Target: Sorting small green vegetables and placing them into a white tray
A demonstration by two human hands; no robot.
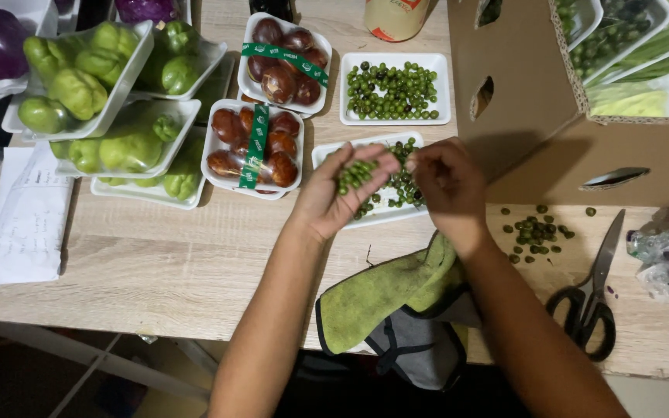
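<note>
My left hand (334, 193) is cupped palm up over a white foam tray (327, 152) and holds a small heap of round green berries (355, 175). My right hand (447, 186) is beside it, fingers pinched at the berries in the left palm. The tray below has more green berries, partly hidden by both hands. A second white tray of green berries (395, 90) lies just behind it.
Two trays of brown fruits with green bands (255, 147) and trays of green chayotes (121, 143) lie left. A cardboard box (536, 101) stands right, with loose berries (536, 231) and black scissors (594, 294) before it. A green cloth (385, 294) hangs at the table's front edge. Papers (29, 217) lie far left.
</note>
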